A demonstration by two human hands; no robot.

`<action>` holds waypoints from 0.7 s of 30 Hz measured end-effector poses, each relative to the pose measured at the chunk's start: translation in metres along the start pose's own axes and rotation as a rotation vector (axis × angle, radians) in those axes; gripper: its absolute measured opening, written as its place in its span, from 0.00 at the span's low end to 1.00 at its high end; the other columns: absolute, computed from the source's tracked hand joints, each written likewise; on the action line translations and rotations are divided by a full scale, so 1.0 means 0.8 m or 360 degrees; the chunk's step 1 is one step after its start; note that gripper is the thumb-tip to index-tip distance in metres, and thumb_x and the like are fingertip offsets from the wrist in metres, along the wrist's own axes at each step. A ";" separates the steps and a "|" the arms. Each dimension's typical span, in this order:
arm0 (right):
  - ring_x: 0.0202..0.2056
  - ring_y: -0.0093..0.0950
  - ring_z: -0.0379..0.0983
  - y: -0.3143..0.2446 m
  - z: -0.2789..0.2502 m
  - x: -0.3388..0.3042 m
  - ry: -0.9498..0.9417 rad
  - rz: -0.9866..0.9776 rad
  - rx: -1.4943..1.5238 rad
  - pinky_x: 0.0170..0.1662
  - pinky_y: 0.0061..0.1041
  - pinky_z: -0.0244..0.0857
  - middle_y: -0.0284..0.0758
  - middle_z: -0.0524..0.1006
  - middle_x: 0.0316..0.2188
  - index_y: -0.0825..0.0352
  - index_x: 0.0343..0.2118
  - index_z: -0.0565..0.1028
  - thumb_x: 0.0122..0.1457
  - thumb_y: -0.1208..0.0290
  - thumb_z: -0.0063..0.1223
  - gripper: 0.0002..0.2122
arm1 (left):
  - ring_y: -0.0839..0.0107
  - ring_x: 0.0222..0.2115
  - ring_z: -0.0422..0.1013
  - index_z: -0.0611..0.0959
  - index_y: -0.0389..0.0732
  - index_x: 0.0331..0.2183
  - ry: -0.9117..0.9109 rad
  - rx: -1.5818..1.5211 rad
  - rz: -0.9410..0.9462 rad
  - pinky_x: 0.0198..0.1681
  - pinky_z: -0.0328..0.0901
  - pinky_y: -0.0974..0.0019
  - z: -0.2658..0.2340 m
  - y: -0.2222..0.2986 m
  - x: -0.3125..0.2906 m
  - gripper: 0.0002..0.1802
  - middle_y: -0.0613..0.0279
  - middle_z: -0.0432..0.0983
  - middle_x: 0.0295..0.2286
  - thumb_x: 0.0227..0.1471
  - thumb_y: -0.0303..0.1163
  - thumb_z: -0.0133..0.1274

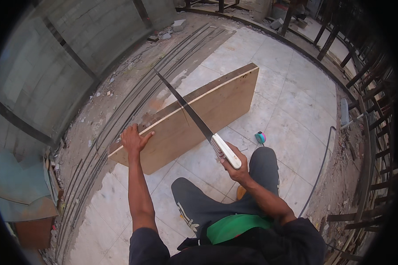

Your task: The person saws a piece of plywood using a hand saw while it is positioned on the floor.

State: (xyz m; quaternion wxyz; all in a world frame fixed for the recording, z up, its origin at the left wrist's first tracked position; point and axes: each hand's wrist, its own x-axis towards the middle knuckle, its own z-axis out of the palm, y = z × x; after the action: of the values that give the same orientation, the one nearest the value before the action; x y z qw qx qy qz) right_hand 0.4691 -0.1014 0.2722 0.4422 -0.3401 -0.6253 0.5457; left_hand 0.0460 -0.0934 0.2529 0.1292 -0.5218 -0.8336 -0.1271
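A wide wooden board point(216, 101) stands on its long edge on the tiled floor, slanting away from me to the far right. My left hand point(135, 139) grips the top edge of the board near its left end, fingers over the far side and thumb on the near face. In my right hand point(235, 165) is the white handle of a handsaw point(193, 117). Its long dark blade lies across the board's top edge, roughly mid-length, with the tip pointing to the far left. A thin dark line runs down the board's face just under the blade.
A teal tape measure point(260, 137) sits on the pale tiles point(292, 126) beside my right knee. Long metal rods point(132, 90) lie along the block wall point(93, 37) at left. A black cable point(325, 159) curves across the right side. Stacked timber point(380, 132) lines the right edge.
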 end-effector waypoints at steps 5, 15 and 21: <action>0.37 0.21 0.77 0.002 0.013 -0.010 0.0017 0.0123 -0.0027 0.44 0.23 0.70 0.36 0.81 0.41 0.68 0.62 0.68 0.58 0.79 0.58 0.27 | 0.55 0.43 0.71 0.82 0.41 0.42 -0.0099 0.0031 -0.0002 0.51 0.61 0.52 -0.004 0.002 0.003 0.48 0.55 0.77 0.36 0.34 0.76 0.61; 0.33 0.22 0.77 0.004 0.035 -0.016 0.0092 -0.0075 -0.0179 0.41 0.23 0.71 0.37 0.81 0.38 0.68 0.61 0.68 0.56 0.79 0.59 0.28 | 0.53 0.43 0.71 0.81 0.42 0.45 -0.0187 -0.0027 -0.0017 0.52 0.60 0.51 -0.002 -0.014 0.005 0.49 0.53 0.77 0.36 0.34 0.76 0.61; 0.34 0.24 0.76 0.012 0.031 -0.045 0.0134 -0.0149 -0.0236 0.42 0.23 0.69 0.39 0.80 0.36 0.67 0.61 0.69 0.55 0.80 0.59 0.28 | 0.53 0.46 0.69 0.80 0.41 0.47 -0.0179 -0.0011 -0.0019 0.54 0.57 0.49 -0.002 -0.005 0.010 0.51 0.52 0.76 0.41 0.35 0.77 0.59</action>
State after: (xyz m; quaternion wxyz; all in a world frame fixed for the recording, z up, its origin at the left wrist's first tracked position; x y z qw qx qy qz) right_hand 0.4595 -0.1421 0.2562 0.4668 -0.3648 -0.6600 0.4619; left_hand 0.0390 -0.0891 0.2568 0.0796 -0.5236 -0.8422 -0.1011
